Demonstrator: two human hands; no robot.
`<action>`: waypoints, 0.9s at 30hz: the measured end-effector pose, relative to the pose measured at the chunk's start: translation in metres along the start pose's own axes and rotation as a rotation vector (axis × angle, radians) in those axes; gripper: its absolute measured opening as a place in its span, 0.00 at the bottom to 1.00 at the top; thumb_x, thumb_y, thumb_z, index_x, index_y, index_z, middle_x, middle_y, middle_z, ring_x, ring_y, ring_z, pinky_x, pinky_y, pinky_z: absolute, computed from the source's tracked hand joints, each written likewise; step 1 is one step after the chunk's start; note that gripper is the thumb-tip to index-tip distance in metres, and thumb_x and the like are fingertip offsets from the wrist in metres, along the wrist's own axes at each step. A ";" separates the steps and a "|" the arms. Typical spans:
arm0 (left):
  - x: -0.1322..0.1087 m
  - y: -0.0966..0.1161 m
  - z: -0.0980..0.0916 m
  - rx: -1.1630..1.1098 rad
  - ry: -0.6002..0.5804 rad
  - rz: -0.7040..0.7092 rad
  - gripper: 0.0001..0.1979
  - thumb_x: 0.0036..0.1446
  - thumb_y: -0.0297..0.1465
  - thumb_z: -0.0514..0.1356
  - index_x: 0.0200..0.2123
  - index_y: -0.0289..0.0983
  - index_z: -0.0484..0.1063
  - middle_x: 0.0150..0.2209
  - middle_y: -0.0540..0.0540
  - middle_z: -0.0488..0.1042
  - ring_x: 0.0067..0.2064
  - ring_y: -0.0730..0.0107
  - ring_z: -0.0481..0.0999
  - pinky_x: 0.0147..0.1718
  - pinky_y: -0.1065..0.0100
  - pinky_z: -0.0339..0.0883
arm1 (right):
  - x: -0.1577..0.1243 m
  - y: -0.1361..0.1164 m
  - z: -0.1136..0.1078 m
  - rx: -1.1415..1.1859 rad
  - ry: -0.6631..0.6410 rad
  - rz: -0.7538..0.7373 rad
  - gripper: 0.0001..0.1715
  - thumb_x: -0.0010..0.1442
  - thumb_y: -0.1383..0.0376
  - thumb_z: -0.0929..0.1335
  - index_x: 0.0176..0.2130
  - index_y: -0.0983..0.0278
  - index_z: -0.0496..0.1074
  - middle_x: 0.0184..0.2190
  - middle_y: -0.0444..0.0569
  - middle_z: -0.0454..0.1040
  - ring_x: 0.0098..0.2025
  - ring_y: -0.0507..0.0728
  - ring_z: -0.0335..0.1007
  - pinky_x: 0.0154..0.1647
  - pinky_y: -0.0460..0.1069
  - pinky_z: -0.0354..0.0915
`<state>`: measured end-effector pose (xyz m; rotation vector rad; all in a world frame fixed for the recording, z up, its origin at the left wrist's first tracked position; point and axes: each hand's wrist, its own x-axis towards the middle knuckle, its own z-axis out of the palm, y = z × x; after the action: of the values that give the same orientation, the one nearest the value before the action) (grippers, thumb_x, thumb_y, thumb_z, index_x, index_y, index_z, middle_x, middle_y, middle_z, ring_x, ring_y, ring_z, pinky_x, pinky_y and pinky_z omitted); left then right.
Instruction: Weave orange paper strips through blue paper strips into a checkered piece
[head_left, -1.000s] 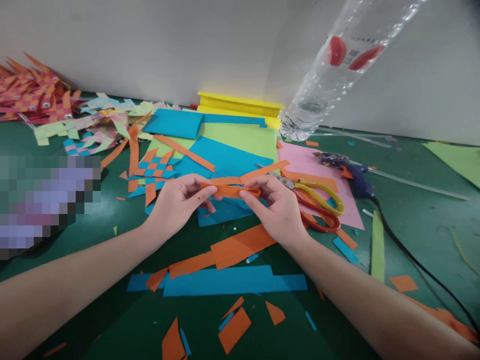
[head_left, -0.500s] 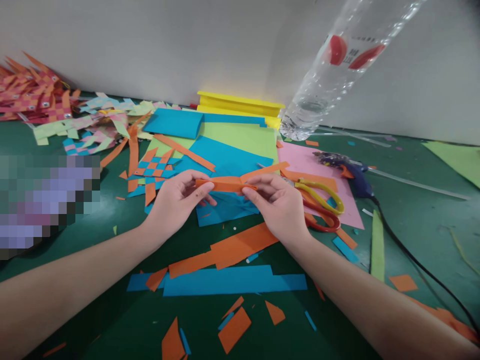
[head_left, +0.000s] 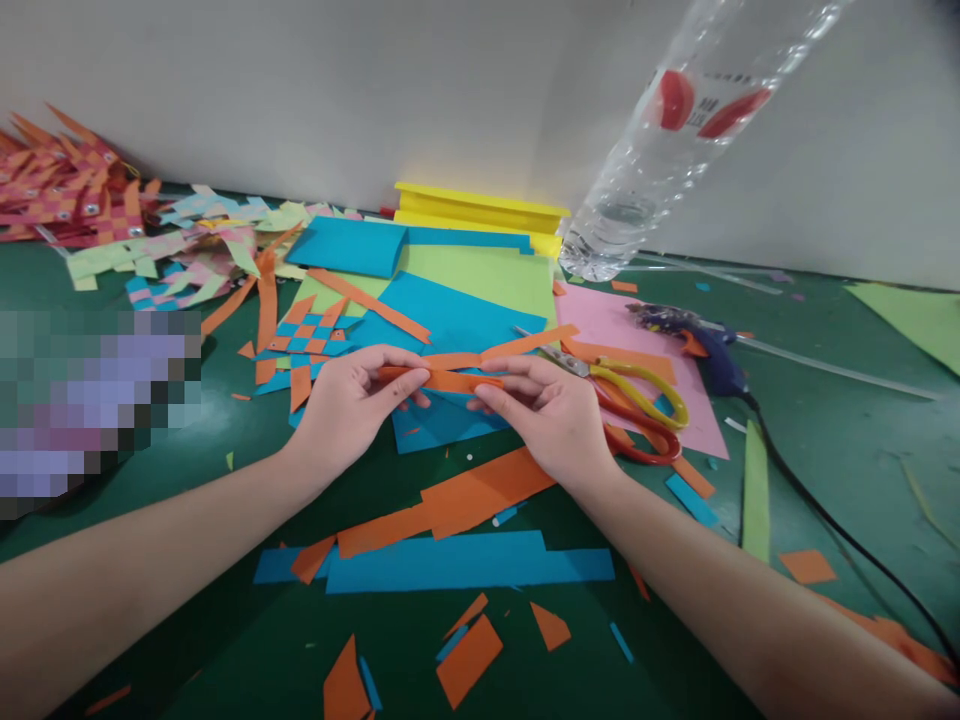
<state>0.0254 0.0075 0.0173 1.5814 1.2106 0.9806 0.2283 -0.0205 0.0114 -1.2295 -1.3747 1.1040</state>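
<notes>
Plainly, both hands are closed on the one orange strip [head_left: 450, 380]. The left hand [head_left: 349, 405] pinches its left end between thumb and forefinger, and the right hand [head_left: 555, 420] pinches the other end with its fingertips [head_left: 486, 396]. The strip spans the short gap between them, doubled over on itself, and is held just above the blue sheet [head_left: 442, 425] near the middle of the table [head_left: 840, 430]. A free tail of it runs up and to the right, toward the scissors [head_left: 637, 400].

The first risk lies in the pinch itself. The paper looks thin and narrow, and it is stretched between two grips — an uneven pull by either hand would likely tear it at a fingertip or at the fold. Too light a pinch would fail the other way: the two layers could slide apart and the fold would set crooked.

Further out, the right hand lies close to the scissors, whose blades point toward the strip. A sideways sweep of that hand could knock them or catch the tail. The blue sheet and the offcuts [head_left: 469, 660] lie loose under and before the arms, so a dragged forearm would shift them.

The glue gun [head_left: 705, 345] rests beyond the scissors, and its cord [head_left: 825, 510] trails down beside the right forearm — an elbow swung outward could snag it and pull the gun across the paper. Whether the gun is hot I cannot tell. The bottle [head_left: 660, 150] is at the back by the wall, well apart from both hands.
</notes>
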 end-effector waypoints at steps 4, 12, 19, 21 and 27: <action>0.000 0.001 -0.001 0.011 0.038 0.014 0.06 0.58 0.34 0.64 0.35 0.37 0.76 0.25 0.52 0.78 0.26 0.76 0.77 0.27 0.78 0.71 | 0.000 0.001 0.000 0.011 0.003 0.041 0.13 0.54 0.62 0.73 0.41 0.63 0.76 0.32 0.48 0.82 0.33 0.57 0.81 0.39 0.50 0.77; 0.000 -0.001 0.000 -0.005 0.043 0.037 0.08 0.60 0.35 0.62 0.37 0.37 0.76 0.25 0.51 0.78 0.27 0.75 0.78 0.27 0.77 0.73 | 0.004 0.004 0.000 0.047 0.045 -0.007 0.08 0.56 0.61 0.72 0.34 0.64 0.75 0.27 0.46 0.81 0.28 0.54 0.80 0.32 0.48 0.75; 0.000 -0.003 -0.001 -0.002 0.049 0.028 0.09 0.60 0.37 0.62 0.38 0.38 0.77 0.25 0.51 0.79 0.27 0.75 0.78 0.28 0.77 0.73 | 0.004 0.003 -0.001 0.025 0.058 -0.004 0.09 0.59 0.60 0.70 0.35 0.64 0.75 0.30 0.47 0.81 0.25 0.51 0.77 0.30 0.46 0.74; 0.000 -0.002 0.000 0.002 0.049 0.019 0.09 0.60 0.37 0.62 0.38 0.38 0.77 0.25 0.51 0.79 0.27 0.74 0.78 0.28 0.76 0.73 | 0.004 0.003 -0.001 0.012 0.064 0.007 0.09 0.59 0.60 0.70 0.35 0.64 0.75 0.30 0.47 0.81 0.24 0.51 0.76 0.29 0.47 0.73; 0.000 -0.001 0.000 0.003 0.051 -0.009 0.11 0.59 0.39 0.62 0.39 0.38 0.78 0.25 0.51 0.79 0.28 0.71 0.79 0.29 0.74 0.74 | 0.005 0.001 -0.001 -0.004 0.070 0.003 0.09 0.59 0.60 0.70 0.35 0.65 0.75 0.29 0.47 0.81 0.21 0.49 0.72 0.26 0.46 0.70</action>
<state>0.0252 0.0074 0.0165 1.5606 1.2531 1.0194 0.2291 -0.0152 0.0106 -1.2619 -1.3228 1.0513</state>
